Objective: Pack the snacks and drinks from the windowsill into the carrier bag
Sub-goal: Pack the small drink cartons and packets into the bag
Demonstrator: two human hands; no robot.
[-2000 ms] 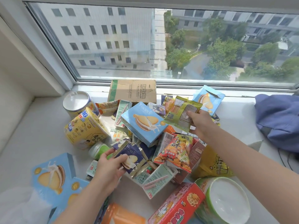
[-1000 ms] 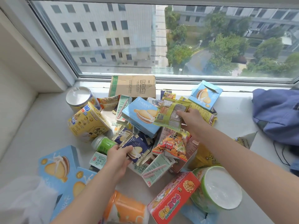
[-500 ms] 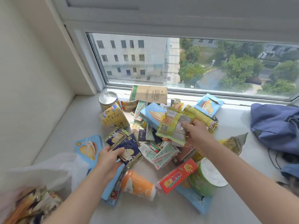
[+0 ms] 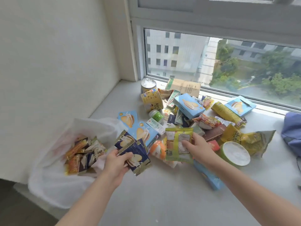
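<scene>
Swinging both loads from pile [image 4: 189, 108] toward carrier bag [image 4: 53, 181]: my left grip [image 4: 116, 162] clamps navy sachets [image 4: 136, 154] beside its mouth, right grip [image 4: 197, 147] clamps green packet [image 4: 177, 142] farther off; drop likely next.

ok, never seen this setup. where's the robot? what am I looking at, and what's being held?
No robot here: a person works bare-handed, filmed by one wide-angle camera worn on the head, looking down. The left hand grips dark blue foil snack sachets beside the white plastic carrier bag, which holds similar sachets. The right hand holds a green and yellow snack packet. On the pale grey windowsill lies a pile: light blue biscuit boxes, a yellow tin, a green bowl with a white lid.
</scene>
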